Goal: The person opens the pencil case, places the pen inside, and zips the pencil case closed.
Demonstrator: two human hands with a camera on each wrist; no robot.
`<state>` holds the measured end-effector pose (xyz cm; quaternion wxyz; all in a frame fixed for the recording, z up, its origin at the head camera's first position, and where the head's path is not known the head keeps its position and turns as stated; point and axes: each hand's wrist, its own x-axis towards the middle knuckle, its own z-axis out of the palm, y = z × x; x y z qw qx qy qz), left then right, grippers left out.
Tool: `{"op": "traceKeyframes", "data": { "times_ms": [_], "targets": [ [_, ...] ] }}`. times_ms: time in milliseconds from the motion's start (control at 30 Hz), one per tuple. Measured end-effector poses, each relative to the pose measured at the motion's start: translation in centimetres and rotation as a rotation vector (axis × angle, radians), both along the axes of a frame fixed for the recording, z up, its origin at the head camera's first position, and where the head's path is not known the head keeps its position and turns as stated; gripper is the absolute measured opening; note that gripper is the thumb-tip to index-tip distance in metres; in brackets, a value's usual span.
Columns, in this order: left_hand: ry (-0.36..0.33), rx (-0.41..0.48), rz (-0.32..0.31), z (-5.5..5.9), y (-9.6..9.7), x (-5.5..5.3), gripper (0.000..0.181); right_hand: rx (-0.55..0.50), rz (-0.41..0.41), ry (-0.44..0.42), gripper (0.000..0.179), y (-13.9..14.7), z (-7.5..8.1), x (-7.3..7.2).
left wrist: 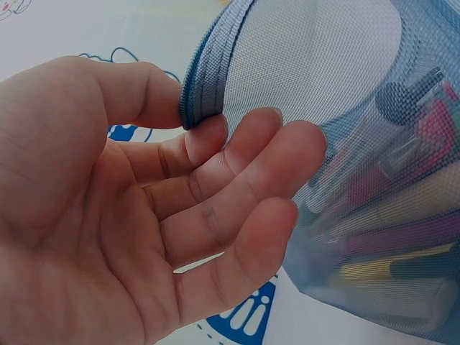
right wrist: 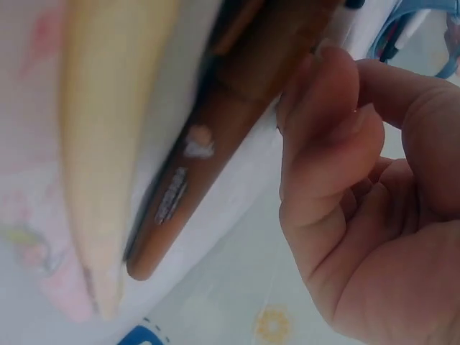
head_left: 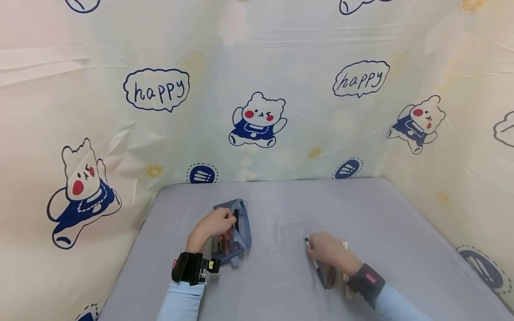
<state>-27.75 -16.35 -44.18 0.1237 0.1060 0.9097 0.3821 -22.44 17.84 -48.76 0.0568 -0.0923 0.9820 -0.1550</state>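
Observation:
A blue mesh pencil case (head_left: 247,227) lies on the left half of the table with its zip open. My left hand (head_left: 217,223) pinches its zipped edge (left wrist: 208,72) between thumb and index finger, the other fingers loosely bent beside the mesh. Pens and markers (left wrist: 402,223) show through the mesh. To the right, my right hand (head_left: 327,249) curls its fingers on a white pen with a dark end (head_left: 315,263). A brown pen (right wrist: 194,165) runs past its fingertips, and a cream-coloured stick-like item (right wrist: 108,144) stands out blurred beside that.
A grey cloth covers the table (head_left: 277,285). Behind it hangs a pale curtain (head_left: 257,53) printed with bears and the word happy, wrapping round both sides. A small tab (head_left: 235,262) sticks out at the case's near end.

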Motion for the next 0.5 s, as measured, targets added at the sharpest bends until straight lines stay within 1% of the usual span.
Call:
{"op": "traceKeyframes", "data": {
  "times_ms": [167, 300, 400, 500],
  "targets": [
    [0.005, -0.001, 0.002, 0.0, -0.2, 0.0, 0.019, 0.002, 0.001, -0.009, 0.016, -0.6, -0.1, -0.1],
    [0.003, 0.000, 0.007, 0.0, -0.4, 0.1, 0.019, -0.008, 0.014, 0.004, 0.014, -0.8, -0.3, -0.2],
    [0.004, 0.002, 0.004, 0.2, -0.4, 0.2, 0.020, -0.022, 0.019, 0.009, 0.012, -0.9, -0.2, -0.5],
    [0.008, 0.006, 0.001, 0.4, -0.5, 0.4, 0.020, -0.049, 0.024, 0.007, 0.009, -1.0, 0.2, -1.0]
  ]
}}
